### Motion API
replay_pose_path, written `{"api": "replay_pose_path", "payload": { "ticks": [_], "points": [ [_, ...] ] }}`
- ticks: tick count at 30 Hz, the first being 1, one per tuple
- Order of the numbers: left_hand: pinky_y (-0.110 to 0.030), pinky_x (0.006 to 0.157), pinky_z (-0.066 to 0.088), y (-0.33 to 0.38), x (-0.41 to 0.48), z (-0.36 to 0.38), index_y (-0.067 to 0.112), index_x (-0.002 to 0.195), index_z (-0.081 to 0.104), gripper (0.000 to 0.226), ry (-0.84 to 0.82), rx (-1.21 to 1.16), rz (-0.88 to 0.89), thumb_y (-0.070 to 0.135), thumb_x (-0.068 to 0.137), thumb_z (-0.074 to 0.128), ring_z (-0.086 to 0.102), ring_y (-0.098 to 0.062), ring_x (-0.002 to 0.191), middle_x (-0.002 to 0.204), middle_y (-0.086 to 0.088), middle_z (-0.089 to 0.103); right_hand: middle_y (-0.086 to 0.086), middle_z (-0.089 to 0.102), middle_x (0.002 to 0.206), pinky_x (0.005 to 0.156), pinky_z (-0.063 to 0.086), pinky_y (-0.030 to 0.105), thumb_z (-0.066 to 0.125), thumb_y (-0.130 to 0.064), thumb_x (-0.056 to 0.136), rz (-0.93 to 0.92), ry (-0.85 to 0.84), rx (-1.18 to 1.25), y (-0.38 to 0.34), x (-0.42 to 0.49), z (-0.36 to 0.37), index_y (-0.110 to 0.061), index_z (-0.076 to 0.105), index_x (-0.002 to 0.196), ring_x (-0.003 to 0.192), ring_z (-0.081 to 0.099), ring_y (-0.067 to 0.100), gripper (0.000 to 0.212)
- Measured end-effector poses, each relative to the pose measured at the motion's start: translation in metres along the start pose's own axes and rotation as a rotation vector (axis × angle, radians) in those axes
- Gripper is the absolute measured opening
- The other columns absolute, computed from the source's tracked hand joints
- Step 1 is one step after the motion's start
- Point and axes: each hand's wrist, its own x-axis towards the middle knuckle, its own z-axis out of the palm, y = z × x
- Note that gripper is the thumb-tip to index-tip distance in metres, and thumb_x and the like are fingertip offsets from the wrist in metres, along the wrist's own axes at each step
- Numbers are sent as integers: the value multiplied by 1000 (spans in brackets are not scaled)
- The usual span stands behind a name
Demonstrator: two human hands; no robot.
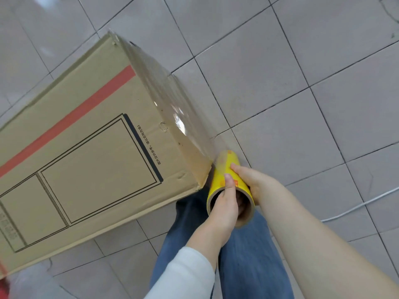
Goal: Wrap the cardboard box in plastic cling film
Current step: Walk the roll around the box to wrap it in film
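Head view: looking down at a tiled floor. The big cardboard box lies flat on it at left/centre, its near corner just beside the person's jeans.
Cling film: a clear sheet is stretched over the box's right end face and runs down to the roll. It looks taut, w/ glare patches.
Roll: yellow w/ an open cardboard core, held at the box's near corner, touching or almost touching it.
Left hand: thumb pressed along the outside of the roll. The fingers seem tucked into the core, but I can't see them properly.
Right hand: wrapped round the far side of the roll, fingertips curled over the top.
Box handling: stiff, prob. bulky rather than heavy. Corners are scuffed and dented, so it may crush if levered.
Film handling: thin, clingy, tears easily. Needs steady tension, no jerks.
Where to hold: both ends of the roll via the core, so it spins freely.
Edges: the sharp box corner by the roll is the likeliest snag or tear point.
Room: open tiles to the right and beyond the box. A white cable on the floor at right is a trip risk when walking round.
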Motion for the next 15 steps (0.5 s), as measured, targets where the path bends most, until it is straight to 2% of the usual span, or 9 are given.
{"api": "replay_pose_path", "payload": {
  "ticks": [2, 5, 7, 9, 11, 13, 15],
  "points": [
    [-37, 111, 33, -7, 1, 0, 21, 134, 46, 123, -4, 64, 31, 98, 40, 32, 49, -16, 124, 131, 1, 56, 17, 52, 132, 97, 45, 50, 45, -42, 96, -11, 28, -56, 2, 5, 1, -13, 30, 145, 108, 58, 33, 59],
    [-37, 111, 32, -16, 7, -13, 22, 132, 48, 116, 3, 86, 39, 95, 42, 35, 49, -14, 124, 131, 2, 56, 13, 48, 138, 98, 42, 58, 41, -46, 96, -18, -22, -7, 15, 13, -2, -28, 24, 146, 119, 53, 35, 56],
    [-38, 111, 32, -17, 9, -21, 22, 127, 52, 105, 10, 16, -9, 91, 49, 43, 50, -16, 123, 130, 0, 57, 15, 55, 131, 92, 48, 56, 49, -52, 91, -13, -92, 124, 33, 17, -8, -28, 31, 144, 116, 57, 34, 60],
    [-37, 112, 31, -18, 8, -23, 15, 136, 44, 90, -6, -24, -44, 79, 72, 39, 49, -16, 125, 134, -2, 54, 15, 64, 120, 82, 54, 45, 57, -57, 84, 5, -150, 275, 54, 15, -7, -24, 40, 140, 104, 65, 31, 67],
    [-36, 113, 30, -22, 8, -24, 12, 140, 38, 85, -19, -56, -77, 68, 76, 36, 49, -17, 125, 135, -4, 52, 15, 70, 108, 75, 53, 40, 56, -58, 84, 8, -181, 415, 69, 12, 1, -18, 53, 131, 91, 69, 28, 62],
    [-36, 112, 31, -27, 2, -26, 11, 139, 37, 80, -25, -59, -114, 64, 80, 36, 47, -20, 126, 135, -6, 50, 15, 75, 86, 69, 52, 39, 54, -57, 86, 28, -168, 440, 72, 9, 8, -13, 59, 122, 77, 70, 28, 57],
    [-37, 111, 33, -32, -7, -30, 10, 137, 39, 63, -4, 118, -94, 53, 92, 30, 45, -22, 129, 139, -10, 47, 14, 73, 68, 64, 51, 38, 51, -53, 89, 66, -181, 373, 70, 4, 12, -10, 60, 113, 71, 67, 27, 50]
  ]
}}
